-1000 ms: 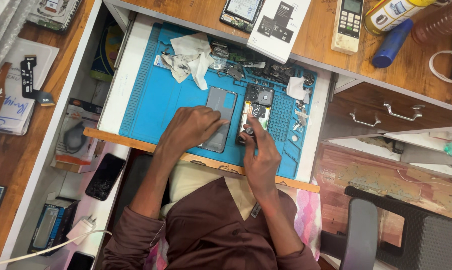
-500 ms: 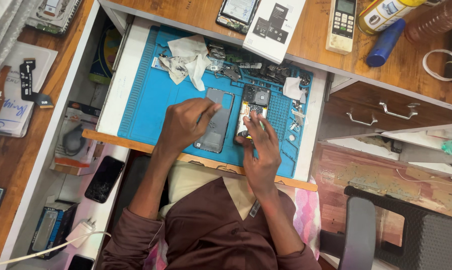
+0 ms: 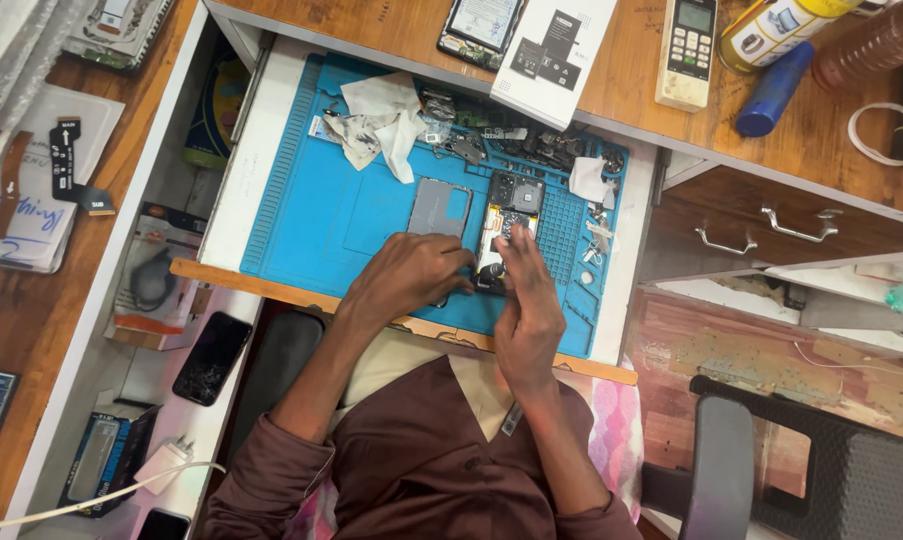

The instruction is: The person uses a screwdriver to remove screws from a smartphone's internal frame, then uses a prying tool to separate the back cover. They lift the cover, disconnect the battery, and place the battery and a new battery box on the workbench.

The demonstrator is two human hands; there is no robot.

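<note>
An opened phone (image 3: 508, 208) with its insides bare lies on a blue work mat (image 3: 316, 215) in a pulled-out drawer. A grey back panel (image 3: 439, 205) lies just left of it. My left hand (image 3: 411, 275) covers the panel's lower end, and its fingertips press on the phone's lower left edge. My right hand (image 3: 526, 300) reaches up from below. Its fingers pinch a small dark tool (image 3: 490, 271) standing on the phone's lower end.
Crumpled white tissues (image 3: 381, 120) and several small parts lie along the mat's far edge. On the wooden desk are a remote (image 3: 686, 40), a blue tube (image 3: 771, 75), a white booklet (image 3: 556, 50) and another phone (image 3: 481, 20). A cracked dark phone (image 3: 211, 355) lies lower left, a chair (image 3: 791, 470) lower right.
My left hand has slid down and right, baring the upper part of the grey panel. My right hand stays at the phone's lower end with its fingers now more upright.
</note>
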